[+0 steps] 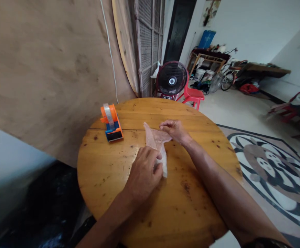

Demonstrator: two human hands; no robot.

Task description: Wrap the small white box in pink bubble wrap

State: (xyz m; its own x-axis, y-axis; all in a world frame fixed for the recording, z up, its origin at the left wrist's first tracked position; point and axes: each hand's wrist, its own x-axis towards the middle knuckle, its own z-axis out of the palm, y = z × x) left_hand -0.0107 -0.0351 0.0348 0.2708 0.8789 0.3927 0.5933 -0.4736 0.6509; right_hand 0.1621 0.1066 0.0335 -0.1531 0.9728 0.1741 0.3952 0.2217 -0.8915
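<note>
The left hand [146, 168] is curled over the near part of a thin, see-through sheet [156, 142] (it looks all crinkly). The right hand [174, 131] has bent fingers and is at the sheet's right corner. I can't tell if either hand grips it tight. The sheet is on the middle of the round wooden table [196, 162]. An orange and blue tape holder [111, 123] sits far left on the table. Past the far edge are a fan [172, 80] and a red chair [194, 93].
</note>
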